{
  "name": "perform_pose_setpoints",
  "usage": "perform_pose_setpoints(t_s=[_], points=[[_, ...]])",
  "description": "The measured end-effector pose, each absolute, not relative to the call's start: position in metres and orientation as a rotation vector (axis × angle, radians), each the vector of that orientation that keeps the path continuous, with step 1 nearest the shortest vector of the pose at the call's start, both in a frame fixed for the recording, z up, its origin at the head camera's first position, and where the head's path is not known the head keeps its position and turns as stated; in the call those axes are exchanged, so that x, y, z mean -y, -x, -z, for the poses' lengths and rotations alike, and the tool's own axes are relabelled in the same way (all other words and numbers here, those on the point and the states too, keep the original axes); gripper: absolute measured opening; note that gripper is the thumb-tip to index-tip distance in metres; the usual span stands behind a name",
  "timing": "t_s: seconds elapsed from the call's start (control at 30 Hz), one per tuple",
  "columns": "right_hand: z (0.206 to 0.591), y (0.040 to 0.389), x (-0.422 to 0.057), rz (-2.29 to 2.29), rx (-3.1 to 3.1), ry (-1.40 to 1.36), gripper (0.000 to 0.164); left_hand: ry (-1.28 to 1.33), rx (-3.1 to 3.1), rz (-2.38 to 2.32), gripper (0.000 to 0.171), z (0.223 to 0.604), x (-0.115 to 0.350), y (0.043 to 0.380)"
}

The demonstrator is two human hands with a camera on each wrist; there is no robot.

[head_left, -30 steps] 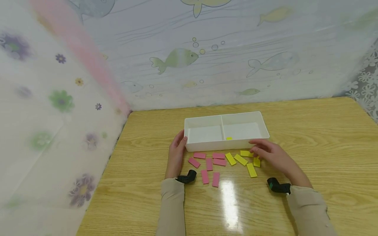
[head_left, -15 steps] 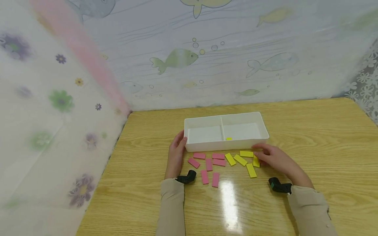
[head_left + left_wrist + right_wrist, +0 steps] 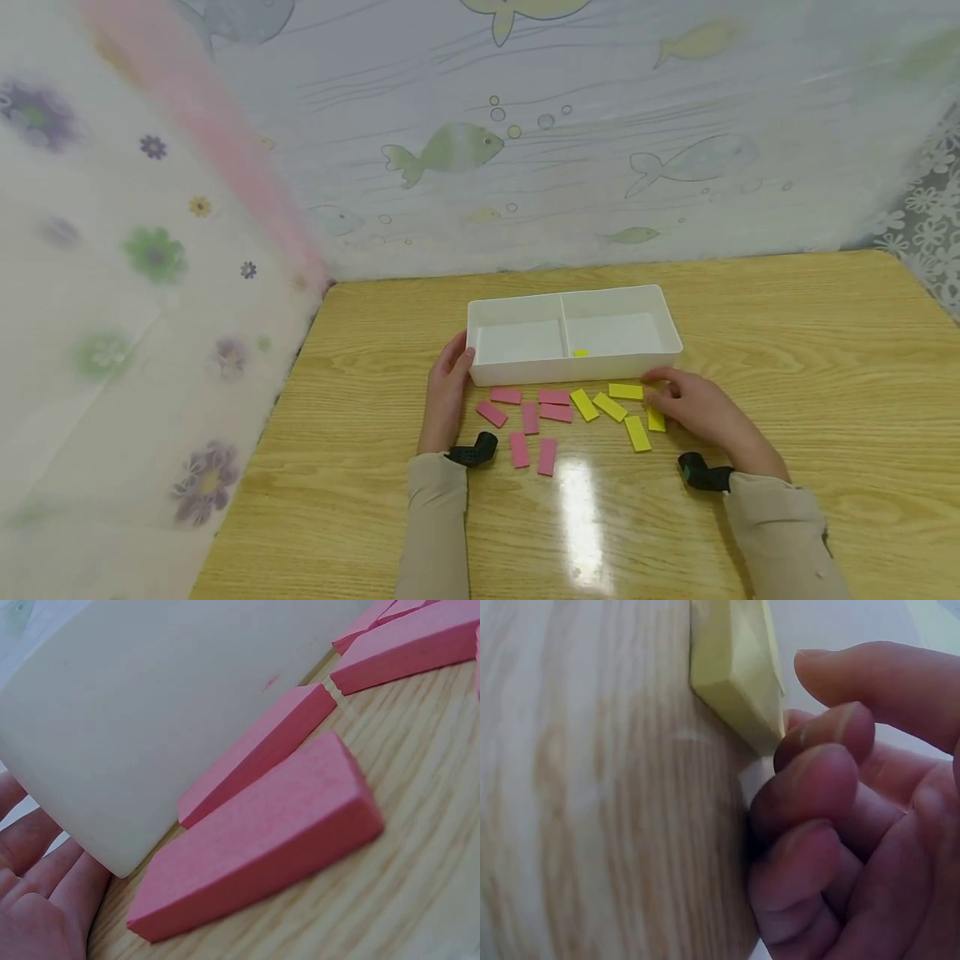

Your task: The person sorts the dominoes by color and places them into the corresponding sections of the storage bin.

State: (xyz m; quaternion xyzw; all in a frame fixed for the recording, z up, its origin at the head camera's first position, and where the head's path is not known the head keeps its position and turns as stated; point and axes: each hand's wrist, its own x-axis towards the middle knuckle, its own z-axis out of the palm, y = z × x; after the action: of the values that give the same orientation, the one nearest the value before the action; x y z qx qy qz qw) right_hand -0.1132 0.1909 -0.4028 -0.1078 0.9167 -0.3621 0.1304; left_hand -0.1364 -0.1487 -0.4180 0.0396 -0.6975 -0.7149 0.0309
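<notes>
A white two-compartment box (image 3: 600, 367) stands on the table, one yellow block (image 3: 581, 353) showing in its right compartment. Against the box's left end rests my left hand (image 3: 447, 387), fingers along the end wall and thumb near the front corner. My right hand (image 3: 693, 404) is low in front of the box's right end, fingers loosely bent, fingertips right at a yellow block (image 3: 656, 419) partly hidden by them. In the right wrist view, the thumb stands apart from the fingers, with a yellow block (image 3: 735, 667) just beyond the fingertips.
Several pink blocks (image 3: 530, 418) lie in front of the box's left half. More yellow blocks (image 3: 637, 433) lie before the right half. A patterned fabric (image 3: 555, 200) hangs behind the wooden table (image 3: 795, 333), and another on its left.
My right hand has drawn back from the box's front rim toward me, and the yellow block at its fingertips has shifted slightly nearer. The left hand and box stay about where they were.
</notes>
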Motion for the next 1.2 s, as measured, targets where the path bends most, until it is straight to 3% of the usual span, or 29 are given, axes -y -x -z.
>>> perform_pose_setpoints(t_s=[0.2, 0.47, 1.0, 1.2], points=[[0.407, 0.115, -0.189, 1.008, -2.709, 0.328, 0.032, -0.135, 2.176, 2.203, 0.044, 0.408, 0.148, 0.131], [0.405, 0.113, -0.186, 0.945, -2.74, 0.316, 0.031, -0.148, 2.141, 2.225, 0.042, 0.427, 0.153, 0.139], [0.404, 0.11, -0.182, 0.861, -2.731, 0.313, 0.048, -0.158, 2.143, 2.205, 0.042, 0.428, 0.15, 0.14], [0.404, 0.111, -0.179, 0.831, -2.787, 0.347, 0.046, -0.159, 2.136, 2.209, 0.042, 0.426, 0.149, 0.14]])
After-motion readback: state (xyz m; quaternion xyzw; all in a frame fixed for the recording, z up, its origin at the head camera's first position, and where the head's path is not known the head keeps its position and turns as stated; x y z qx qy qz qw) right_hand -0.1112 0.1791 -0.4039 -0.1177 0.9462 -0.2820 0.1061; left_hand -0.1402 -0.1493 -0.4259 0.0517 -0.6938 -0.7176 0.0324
